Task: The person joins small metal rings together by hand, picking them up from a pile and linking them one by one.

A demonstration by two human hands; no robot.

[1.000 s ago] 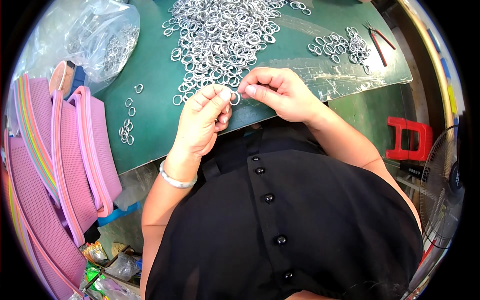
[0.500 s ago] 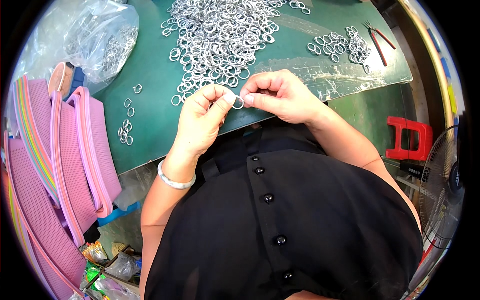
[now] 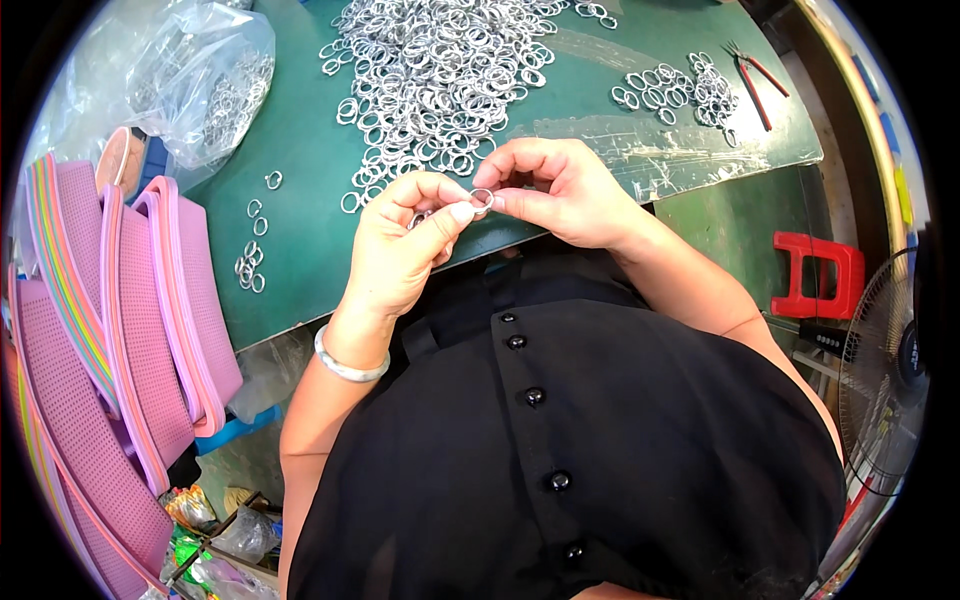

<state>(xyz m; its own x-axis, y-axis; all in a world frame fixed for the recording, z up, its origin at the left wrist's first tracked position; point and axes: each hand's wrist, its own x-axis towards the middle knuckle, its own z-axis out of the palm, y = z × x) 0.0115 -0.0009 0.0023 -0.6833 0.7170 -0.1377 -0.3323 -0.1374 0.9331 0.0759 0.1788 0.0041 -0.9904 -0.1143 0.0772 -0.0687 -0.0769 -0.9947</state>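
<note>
Head | left hand [image 3: 402,238] pinches silver ring [image 3: 491,197] | right hand [image 3: 573,200] at it, spread wider than earlier, hold unclear

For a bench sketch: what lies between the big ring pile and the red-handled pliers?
In the head view, a smaller cluster of silvery rings on the green tabletop.

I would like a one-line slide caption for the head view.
Left hand pinching a silvery ring, right hand alongside, near a heap of rings on a green table.
</note>
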